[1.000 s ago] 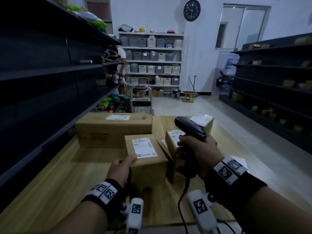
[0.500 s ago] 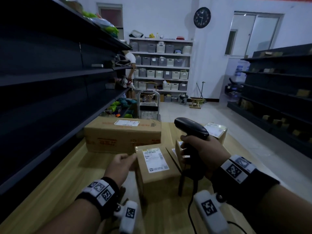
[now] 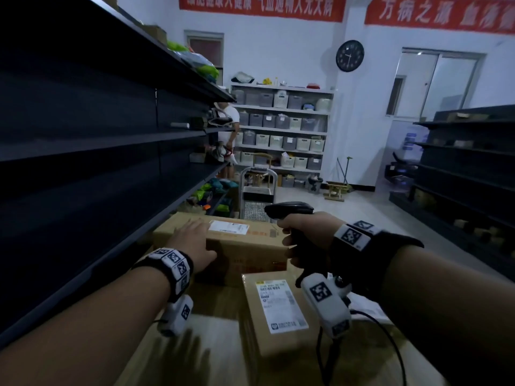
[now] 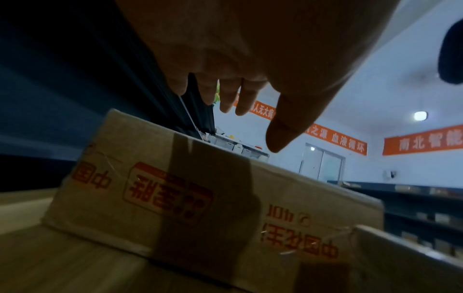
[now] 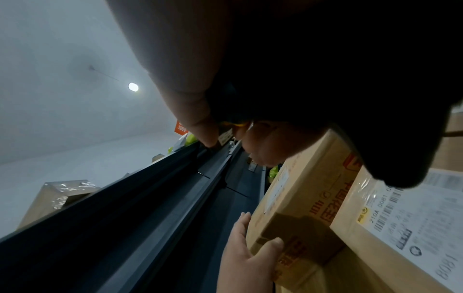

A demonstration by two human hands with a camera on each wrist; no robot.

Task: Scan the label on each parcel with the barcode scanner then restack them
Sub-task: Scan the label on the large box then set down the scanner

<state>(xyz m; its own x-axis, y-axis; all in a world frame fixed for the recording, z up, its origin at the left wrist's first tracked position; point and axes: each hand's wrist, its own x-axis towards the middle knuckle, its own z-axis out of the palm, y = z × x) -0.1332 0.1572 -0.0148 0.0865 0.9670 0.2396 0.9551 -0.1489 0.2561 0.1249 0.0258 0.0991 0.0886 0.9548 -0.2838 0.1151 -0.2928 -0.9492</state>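
A large cardboard parcel (image 3: 245,249) with a white label (image 3: 228,227) lies at the far side of the wooden table (image 3: 195,355). My left hand (image 3: 193,239) rests over its near left top edge, fingers straight on top and the thumb (image 5: 271,244) against the front face. My right hand (image 3: 309,232) grips a black barcode scanner (image 3: 289,209) above the parcel's right end. A smaller parcel (image 3: 276,313), label up, lies in front, untouched by either hand. In the left wrist view the large parcel (image 4: 200,198) fills the lower frame under the fingers (image 4: 225,97).
Dark shelving (image 3: 83,151) runs close along the left, and more dark shelves (image 3: 468,174) stand at the right. The scanner's cable (image 3: 390,341) hangs over the table's right side. A trolley (image 3: 257,196) and a person (image 3: 230,129) are beyond the table.
My left hand has let go of the small parcel and moved forward onto the large parcel. The scanner hand has moved forward too, and the head view has tilted upward.
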